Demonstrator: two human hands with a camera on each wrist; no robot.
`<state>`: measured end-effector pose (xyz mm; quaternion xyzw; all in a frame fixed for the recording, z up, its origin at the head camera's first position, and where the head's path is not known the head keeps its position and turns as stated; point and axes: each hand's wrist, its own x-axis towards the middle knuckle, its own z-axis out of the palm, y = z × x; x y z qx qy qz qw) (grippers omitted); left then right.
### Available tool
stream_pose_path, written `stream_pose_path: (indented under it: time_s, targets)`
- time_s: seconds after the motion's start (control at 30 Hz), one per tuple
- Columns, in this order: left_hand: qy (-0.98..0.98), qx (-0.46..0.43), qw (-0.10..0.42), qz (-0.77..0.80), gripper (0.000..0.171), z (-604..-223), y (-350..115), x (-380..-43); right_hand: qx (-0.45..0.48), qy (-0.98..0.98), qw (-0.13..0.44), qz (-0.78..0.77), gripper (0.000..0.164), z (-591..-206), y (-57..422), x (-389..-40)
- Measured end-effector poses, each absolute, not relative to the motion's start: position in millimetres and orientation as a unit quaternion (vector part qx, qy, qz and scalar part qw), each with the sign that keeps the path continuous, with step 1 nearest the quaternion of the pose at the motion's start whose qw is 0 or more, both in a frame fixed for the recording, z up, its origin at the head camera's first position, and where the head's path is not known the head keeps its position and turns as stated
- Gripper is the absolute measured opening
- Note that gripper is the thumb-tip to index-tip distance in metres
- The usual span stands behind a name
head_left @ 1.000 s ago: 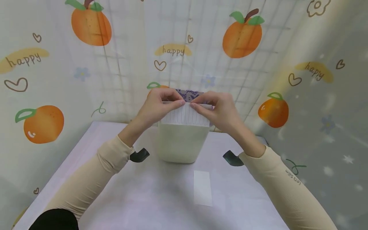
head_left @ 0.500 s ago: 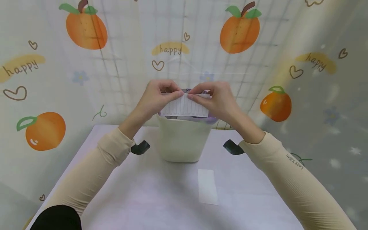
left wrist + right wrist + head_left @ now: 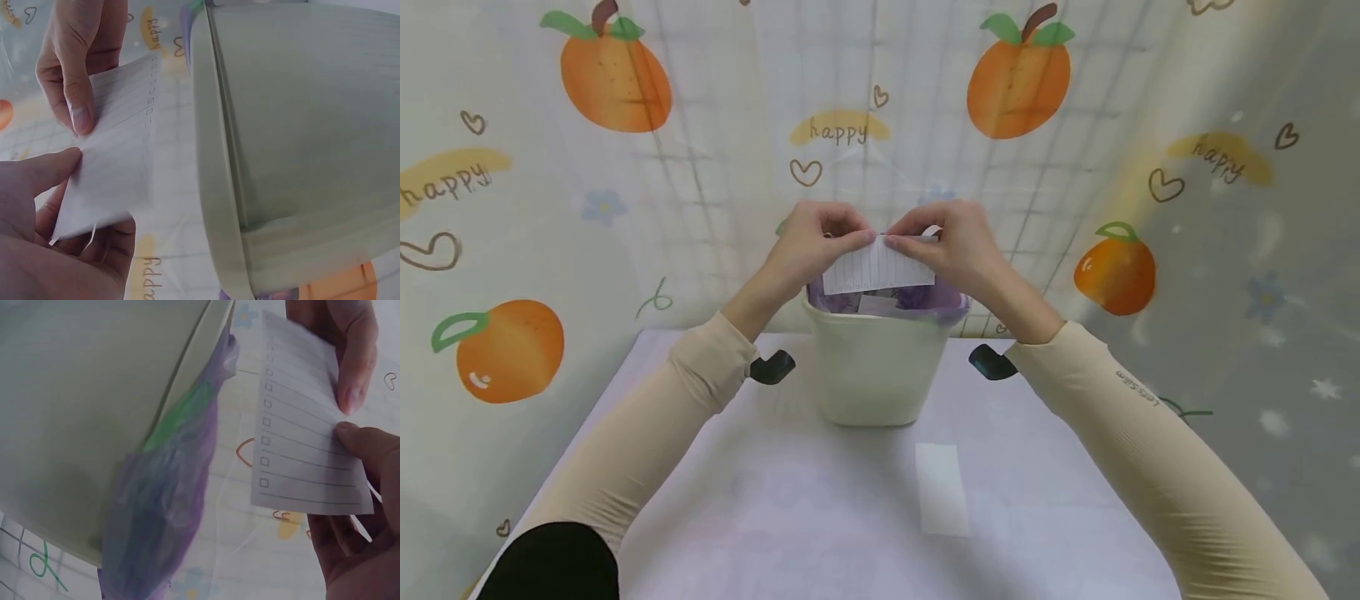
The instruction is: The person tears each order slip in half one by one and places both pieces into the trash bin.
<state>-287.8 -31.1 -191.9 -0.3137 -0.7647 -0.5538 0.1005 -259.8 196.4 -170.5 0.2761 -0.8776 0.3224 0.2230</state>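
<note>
Pinching the lined checkbox paper [image 3: 880, 265] by its upper edge, thumbs against fingers, your left hand [image 3: 812, 242] and right hand [image 3: 962, 243] sit close together. Paper's above the pale bin [image 3: 880, 371], purple liner [image 3: 949, 298] at rim. White slip [image 3: 943, 490] lies on table [image 3: 805, 508], nearer you.

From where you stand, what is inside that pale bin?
Inside the bin, a purple plastic liner and a pale scrap show near the top. The front wall and the lined paper hide whatever lies deeper.
</note>
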Motion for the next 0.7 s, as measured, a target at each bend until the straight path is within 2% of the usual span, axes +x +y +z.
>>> stream_pose_path:
  time_s: [0.2, 0.7]
  targets:
    - [-0.754, -0.293, 0.066, -0.584, 0.01, -194.6, -26.7, -294.0, 0.271, -0.881, 0.218, 0.32, 0.009, -173.7, 199.6, -265.7]
    - [-0.752, -0.247, -0.013, -0.61, 0.009, -192.3, -26.8, -300.4, 0.31, -0.868, 0.252, 0.294, 0.005, -175.7, 200.7, -266.9]
